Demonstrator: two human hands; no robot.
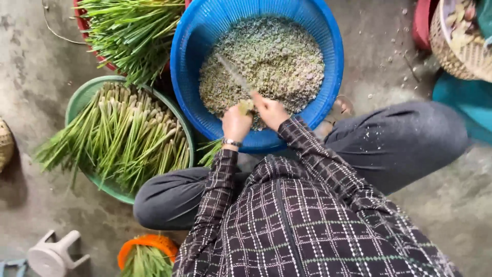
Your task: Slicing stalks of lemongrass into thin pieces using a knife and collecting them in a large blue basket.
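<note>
Lemongrass stalk sliced over the blue basket.
The stalk (246, 106) is clamped in the left hand (236, 123) at the basket's (189, 46) six o'clock; the right hand (270, 112) is closed on the knife (233, 74), best kept angled away from the fingers.

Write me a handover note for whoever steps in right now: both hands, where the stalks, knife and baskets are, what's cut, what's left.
Left hand: grips a short stalk piece over the blue basket.
Right hand: holds the knife, blade blurred, pointing over the sliced pieces.
Done: the slices fill the basket's bottom.
Left: whole green stalks in the green basin; more in the red tub and orange basket.
</note>
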